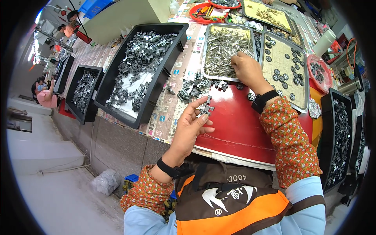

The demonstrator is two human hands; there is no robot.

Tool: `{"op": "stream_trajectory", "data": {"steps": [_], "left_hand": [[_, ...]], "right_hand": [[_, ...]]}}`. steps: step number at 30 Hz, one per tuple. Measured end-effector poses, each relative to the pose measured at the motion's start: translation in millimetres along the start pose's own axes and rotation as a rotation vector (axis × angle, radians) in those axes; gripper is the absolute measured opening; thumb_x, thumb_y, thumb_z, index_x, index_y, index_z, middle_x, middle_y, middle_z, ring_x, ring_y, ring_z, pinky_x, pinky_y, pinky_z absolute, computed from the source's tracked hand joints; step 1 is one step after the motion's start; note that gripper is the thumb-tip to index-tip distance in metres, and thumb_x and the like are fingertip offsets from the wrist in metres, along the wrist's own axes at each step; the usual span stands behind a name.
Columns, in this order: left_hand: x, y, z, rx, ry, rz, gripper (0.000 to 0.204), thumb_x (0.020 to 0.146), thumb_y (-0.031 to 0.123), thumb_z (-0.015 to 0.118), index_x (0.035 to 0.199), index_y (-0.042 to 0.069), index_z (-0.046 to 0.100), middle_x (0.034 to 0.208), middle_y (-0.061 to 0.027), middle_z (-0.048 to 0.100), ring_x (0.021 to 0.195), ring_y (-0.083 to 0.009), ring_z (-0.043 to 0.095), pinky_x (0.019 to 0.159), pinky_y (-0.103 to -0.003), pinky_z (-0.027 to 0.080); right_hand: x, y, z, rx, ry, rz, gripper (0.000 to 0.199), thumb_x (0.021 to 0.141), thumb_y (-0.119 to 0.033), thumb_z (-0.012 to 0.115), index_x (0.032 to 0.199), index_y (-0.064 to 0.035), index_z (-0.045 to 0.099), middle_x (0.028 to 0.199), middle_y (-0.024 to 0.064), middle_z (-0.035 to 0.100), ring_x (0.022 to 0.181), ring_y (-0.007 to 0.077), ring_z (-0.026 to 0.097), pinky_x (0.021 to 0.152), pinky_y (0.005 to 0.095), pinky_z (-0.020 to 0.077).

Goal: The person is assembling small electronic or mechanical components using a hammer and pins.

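Observation:
My left hand (188,127) pinches a small grey-and-black plastic part (206,107) between thumb and fingers, above the red board (239,129). My right hand (248,71) is over the right side of a metal tray (203,64) full of thin silvery metal pieces (223,51). Its fingers are drawn together and point down into them; what they grip is hidden. Between my hands and the tray lies a loose pile of similar grey parts (191,89). A small black wheel (251,96) rests on the board near my right wrist.
A large black bin (156,84) of grey parts stands at the left, with a smaller black bin (71,96) beyond. Right of my right hand is a tray of black wheels (268,62). A red basket (194,15) sits at the back; another black bin (327,117) stands far right.

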State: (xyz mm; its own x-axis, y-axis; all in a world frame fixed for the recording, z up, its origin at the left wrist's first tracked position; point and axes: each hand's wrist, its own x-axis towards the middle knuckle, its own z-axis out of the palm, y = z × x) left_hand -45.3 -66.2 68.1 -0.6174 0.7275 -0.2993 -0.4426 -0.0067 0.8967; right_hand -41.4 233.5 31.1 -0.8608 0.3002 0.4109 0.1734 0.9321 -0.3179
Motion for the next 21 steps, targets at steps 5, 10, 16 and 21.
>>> {"op": "stream_trajectory", "data": {"steps": [5, 10, 16, 21], "left_hand": [[-0.4, -5.4, -4.0, -0.047, -0.005, -0.01, 0.048, 0.105, 0.012, 0.059, 0.152, 0.01, 0.046, 0.104, -0.0004, 0.057, 0.095, -0.0108, 0.066, 0.082, -0.03, 0.064], [4.8, -7.8, 4.1, -0.141, -0.006, -0.001, 0.048, 0.105, 0.013, 0.06, 0.151, 0.008, 0.045, 0.103, -0.001, 0.061, 0.093, -0.0116, 0.068, 0.08, -0.029, 0.065], [7.3, -11.4, 3.8, -0.366, -0.067, -0.038, 0.04, 0.103, 0.009, 0.062, 0.14, 0.002, 0.05, 0.113, -0.0062, 0.066, 0.093, -0.013, 0.07, 0.079, -0.027, 0.065], [4.2, -13.2, 11.2, -0.386, -0.109, -0.043, 0.038, 0.103, 0.008, 0.062, 0.139, 0.001, 0.05, 0.114, -0.0071, 0.066, 0.095, -0.0137, 0.071, 0.08, -0.027, 0.065]], "right_hand": [[-7.2, -4.2, -21.9, 0.045, 0.075, 0.102, 0.008, 0.09, -0.016, 0.065, 0.088, -0.0094, 0.069, 0.09, 0.0102, 0.065, 0.083, 0.0364, 0.067, 0.071, 0.0478, 0.0526], [-25.2, -14.9, -46.6, 0.4, 0.129, 0.242, 0.012, 0.093, -0.016, 0.064, 0.095, -0.0046, 0.067, 0.082, 0.0135, 0.065, 0.071, 0.0275, 0.064, 0.067, 0.0389, 0.0491], [-85.2, -74.6, -82.8, 0.934, -0.137, 0.361, 0.012, 0.098, -0.011, 0.063, 0.095, 0.0006, 0.06, 0.08, -0.0025, 0.057, 0.075, 0.0059, 0.05, 0.066, 0.0254, 0.0425], [-123.1, -94.3, -86.5, 0.942, -0.102, 0.284, 0.008, 0.097, -0.006, 0.065, 0.099, 0.0001, 0.06, 0.086, 0.0013, 0.058, 0.072, 0.0057, 0.049, 0.064, 0.0248, 0.0431]]}}
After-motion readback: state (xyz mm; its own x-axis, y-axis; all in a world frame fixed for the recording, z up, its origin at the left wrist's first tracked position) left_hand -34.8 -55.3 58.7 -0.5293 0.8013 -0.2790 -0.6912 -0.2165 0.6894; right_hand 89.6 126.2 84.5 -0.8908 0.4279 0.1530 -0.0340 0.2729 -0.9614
